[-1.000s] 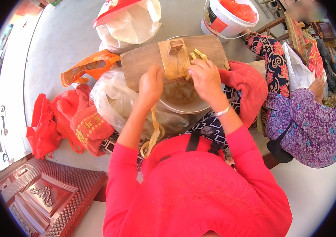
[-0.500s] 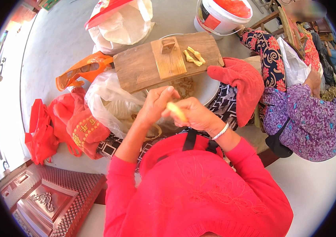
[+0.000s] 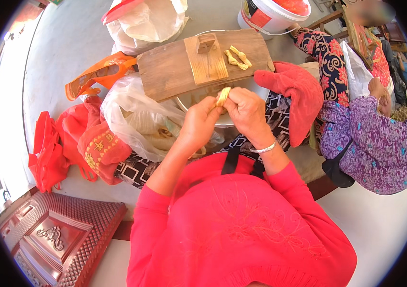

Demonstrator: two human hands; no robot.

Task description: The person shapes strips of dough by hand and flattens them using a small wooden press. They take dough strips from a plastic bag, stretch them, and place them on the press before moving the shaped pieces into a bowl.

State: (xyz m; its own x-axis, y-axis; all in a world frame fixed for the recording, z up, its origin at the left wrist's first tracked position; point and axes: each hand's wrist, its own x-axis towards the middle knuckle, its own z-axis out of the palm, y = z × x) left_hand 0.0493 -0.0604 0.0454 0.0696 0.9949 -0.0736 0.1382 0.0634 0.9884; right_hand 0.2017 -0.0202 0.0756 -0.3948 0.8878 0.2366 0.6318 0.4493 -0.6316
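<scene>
Both hands meet over a metal basin [image 3: 184, 102] and grip a small piece of twisted yellow strip [image 3: 223, 96]. My left hand [image 3: 201, 119] pinches its lower end, and my right hand [image 3: 245, 111] has its fingers wrapped round it. Above them a wooden board [image 3: 160, 71] lies across the basin, with a lighter wooden piece [image 3: 204, 64] and upright block on top. Some twisted yellow pieces [image 3: 240, 63] rest to the right of the block. The board hides much of the basin.
Orange [image 3: 83, 79], red [image 3: 44, 158] and clear plastic bags [image 3: 131, 124] lie left. A white sack [image 3: 139, 28] and white bucket [image 3: 261, 14] stand behind. A red cloth [image 3: 304, 100] lies right, beside another person in purple [image 3: 375, 148]. A maroon panel [image 3: 57, 239] is lower left.
A second ago my hands were apart at the board, my right hand by the yellow pieces. They came together lower down with a yellow piece and have since risen slightly.
</scene>
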